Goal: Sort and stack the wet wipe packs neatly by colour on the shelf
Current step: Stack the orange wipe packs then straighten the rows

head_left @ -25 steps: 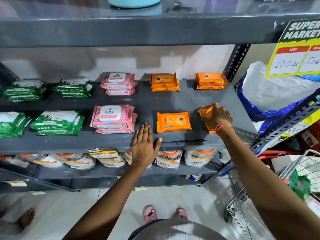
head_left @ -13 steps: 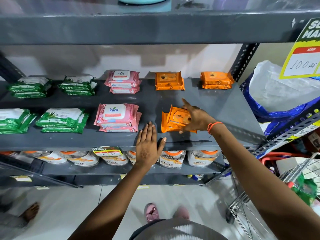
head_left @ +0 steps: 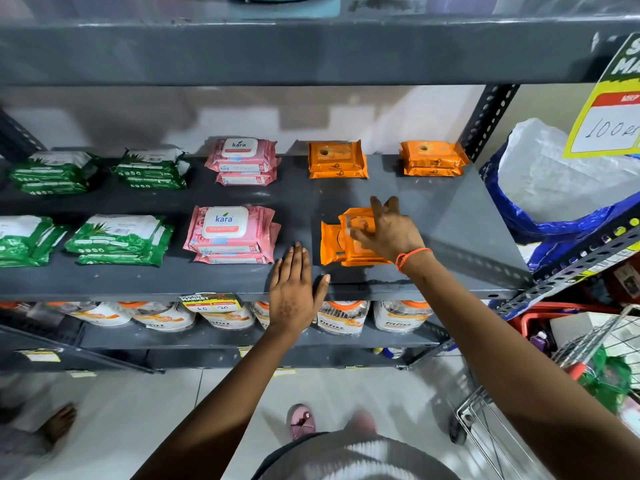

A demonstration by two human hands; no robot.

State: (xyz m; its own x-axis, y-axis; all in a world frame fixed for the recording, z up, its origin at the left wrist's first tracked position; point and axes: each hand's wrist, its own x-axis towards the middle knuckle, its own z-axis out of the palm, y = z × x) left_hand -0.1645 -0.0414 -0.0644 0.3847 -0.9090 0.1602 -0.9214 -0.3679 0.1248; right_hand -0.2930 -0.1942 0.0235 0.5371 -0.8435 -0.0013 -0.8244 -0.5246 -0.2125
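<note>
Orange pack (head_left: 349,244) now stacked under right hand (head_left: 388,230).

Two orange packs (head_left: 341,245) overlap askew at the shelf (head_left: 450,216) front (green, pink stacked leftward)

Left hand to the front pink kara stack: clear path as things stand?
Probably yes. The left hand lies flat on the shelf edge just right of the front pink stack, with only bare shelf between; the right hand is busy over the orange packs.

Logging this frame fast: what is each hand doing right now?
Left hand: open, flat on the shelf edge, holding nothing.
Right hand: fingers spread on the top orange pack; whether it grips cannot be told.
</note>
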